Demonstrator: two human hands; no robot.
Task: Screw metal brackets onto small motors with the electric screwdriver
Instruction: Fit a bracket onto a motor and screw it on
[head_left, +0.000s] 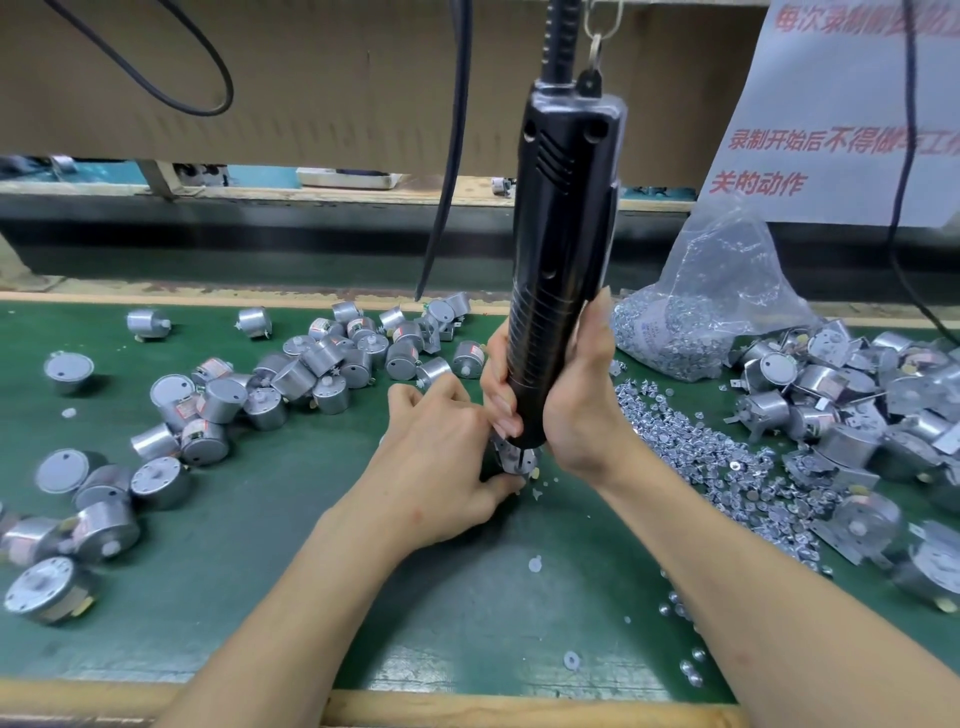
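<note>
The right hand (576, 395) grips the upright black screwdriver (563, 234), tip down on a motor (511, 460) that the left hand (441, 457) holds on the green table (467, 597). Loose motors (322, 364) lie left; screws (691, 447), a clear bag (717, 291) and bracketed motors (857, 441) lie right.

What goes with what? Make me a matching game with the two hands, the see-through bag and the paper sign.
1. right hand
2. left hand
3. clear bag
4. paper sign

A. red writing
B. holds a motor on the green mat
C. full of small silver parts
D. grips the electric screwdriver

Pairs: 1-D, 2-B, 3-C, 4-A.
</note>
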